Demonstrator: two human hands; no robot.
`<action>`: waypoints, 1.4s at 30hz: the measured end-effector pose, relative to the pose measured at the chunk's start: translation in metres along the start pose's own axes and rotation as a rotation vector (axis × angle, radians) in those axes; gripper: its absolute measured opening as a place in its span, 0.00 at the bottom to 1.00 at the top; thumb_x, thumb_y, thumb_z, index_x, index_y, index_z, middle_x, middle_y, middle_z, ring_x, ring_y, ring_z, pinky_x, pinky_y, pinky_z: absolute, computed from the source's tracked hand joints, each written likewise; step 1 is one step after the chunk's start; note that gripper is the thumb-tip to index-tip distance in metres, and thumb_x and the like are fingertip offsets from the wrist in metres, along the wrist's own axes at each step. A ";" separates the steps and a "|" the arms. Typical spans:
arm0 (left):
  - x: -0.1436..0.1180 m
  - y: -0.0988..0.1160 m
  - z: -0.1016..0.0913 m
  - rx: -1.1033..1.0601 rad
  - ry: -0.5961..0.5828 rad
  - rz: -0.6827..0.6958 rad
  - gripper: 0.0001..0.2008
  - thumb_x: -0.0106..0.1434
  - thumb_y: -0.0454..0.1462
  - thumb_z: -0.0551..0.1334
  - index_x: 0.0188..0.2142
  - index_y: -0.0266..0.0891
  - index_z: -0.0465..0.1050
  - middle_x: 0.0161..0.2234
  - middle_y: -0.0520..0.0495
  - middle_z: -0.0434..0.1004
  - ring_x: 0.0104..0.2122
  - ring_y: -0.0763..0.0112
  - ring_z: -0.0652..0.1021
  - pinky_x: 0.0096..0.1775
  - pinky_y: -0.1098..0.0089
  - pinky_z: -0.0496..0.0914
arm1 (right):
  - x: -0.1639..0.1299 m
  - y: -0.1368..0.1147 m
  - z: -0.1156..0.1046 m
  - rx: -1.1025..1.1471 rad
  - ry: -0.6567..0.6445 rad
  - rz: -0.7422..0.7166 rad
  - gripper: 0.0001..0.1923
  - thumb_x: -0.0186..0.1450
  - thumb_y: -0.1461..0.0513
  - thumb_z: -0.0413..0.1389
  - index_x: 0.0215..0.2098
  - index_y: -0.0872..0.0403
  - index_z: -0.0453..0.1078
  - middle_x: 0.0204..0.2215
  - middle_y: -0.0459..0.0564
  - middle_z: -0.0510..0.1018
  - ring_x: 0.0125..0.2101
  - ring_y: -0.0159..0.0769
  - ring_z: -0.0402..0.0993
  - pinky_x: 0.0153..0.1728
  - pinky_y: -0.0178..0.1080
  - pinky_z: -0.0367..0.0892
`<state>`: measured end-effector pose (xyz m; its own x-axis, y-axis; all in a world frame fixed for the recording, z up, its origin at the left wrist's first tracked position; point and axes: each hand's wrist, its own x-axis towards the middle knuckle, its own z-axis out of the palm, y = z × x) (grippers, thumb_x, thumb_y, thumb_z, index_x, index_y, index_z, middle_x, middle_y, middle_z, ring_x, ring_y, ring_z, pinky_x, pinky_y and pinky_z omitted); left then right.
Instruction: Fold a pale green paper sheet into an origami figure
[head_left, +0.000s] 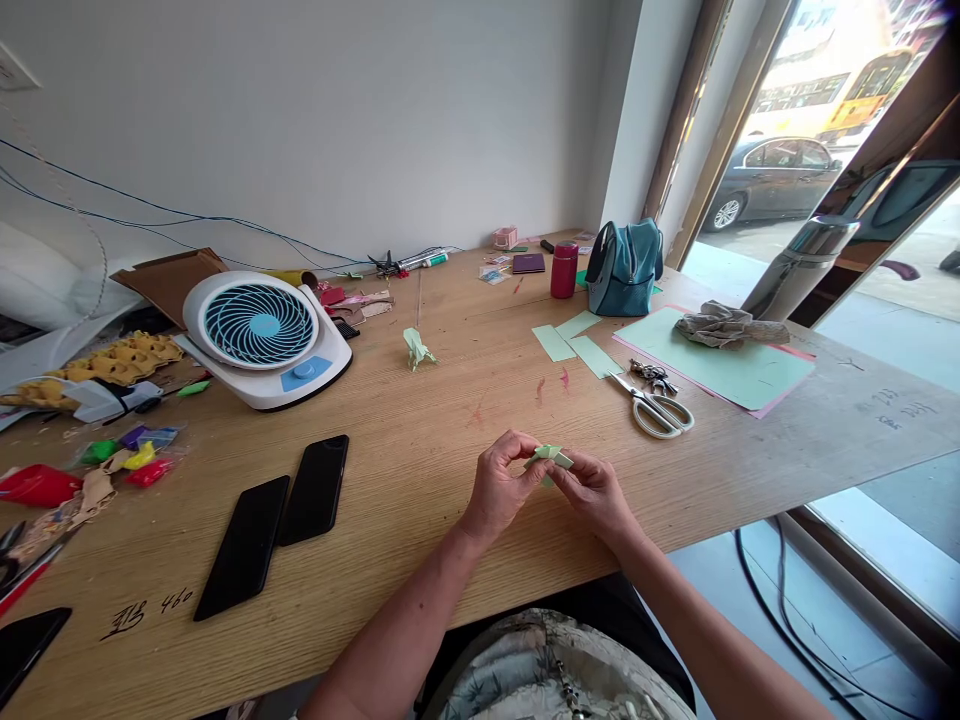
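Between my hands, just over the table's near part, is a small folded piece of pale green paper [551,455]. My left hand [504,478] pinches its left side between thumb and fingers. On its right side my right hand [595,490] grips it the same way. The fingers cover part of the folds. Farther back stands a folded green paper figure [417,349]. Several green paper strips [553,343] lie to the right, close to white-handled scissors [656,410] and a bunch of keys [654,376].
Two black phones [244,545] lie on the wooden table at the left, in front of a white and blue fan [262,335]. At the back right are a red flask [564,270], a blue bag [625,268] and green sheets [724,355] under a crumpled cloth [727,325].
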<state>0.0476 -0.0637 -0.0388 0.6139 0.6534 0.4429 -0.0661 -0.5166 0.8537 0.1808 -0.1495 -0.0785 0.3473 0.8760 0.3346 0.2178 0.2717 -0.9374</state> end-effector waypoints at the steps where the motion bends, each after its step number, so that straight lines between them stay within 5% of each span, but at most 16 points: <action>1: 0.000 0.000 0.000 -0.007 0.002 -0.004 0.05 0.63 0.38 0.65 0.32 0.38 0.74 0.32 0.48 0.75 0.34 0.71 0.74 0.39 0.71 0.70 | 0.000 -0.001 0.000 -0.006 0.000 -0.003 0.12 0.64 0.53 0.60 0.35 0.53 0.80 0.24 0.45 0.73 0.27 0.34 0.66 0.31 0.35 0.63; 18: -0.003 0.001 0.000 0.033 0.052 -0.061 0.09 0.61 0.37 0.66 0.26 0.38 0.69 0.26 0.52 0.70 0.29 0.74 0.72 0.35 0.73 0.69 | 0.000 -0.007 0.001 -0.061 -0.063 0.034 0.17 0.64 0.50 0.59 0.29 0.55 0.76 0.24 0.46 0.74 0.27 0.36 0.66 0.31 0.35 0.63; 34: 0.001 -0.004 -0.004 -0.211 0.000 -0.248 0.18 0.57 0.48 0.68 0.24 0.36 0.72 0.24 0.51 0.70 0.25 0.75 0.70 0.29 0.74 0.67 | 0.001 -0.011 0.003 -0.025 -0.101 0.091 0.21 0.64 0.48 0.57 0.24 0.56 0.71 0.21 0.45 0.68 0.24 0.31 0.60 0.26 0.34 0.58; 42: 0.000 -0.002 -0.006 -0.087 0.061 -0.204 0.18 0.58 0.48 0.68 0.23 0.37 0.72 0.23 0.51 0.70 0.26 0.74 0.71 0.30 0.74 0.67 | 0.001 -0.010 0.004 0.059 -0.131 0.180 0.24 0.62 0.44 0.57 0.25 0.56 0.72 0.20 0.43 0.65 0.23 0.30 0.57 0.24 0.34 0.55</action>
<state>0.0434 -0.0595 -0.0387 0.5728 0.7730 0.2725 -0.0148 -0.3226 0.9464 0.1755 -0.1499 -0.0687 0.2532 0.9557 0.1499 0.1079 0.1261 -0.9861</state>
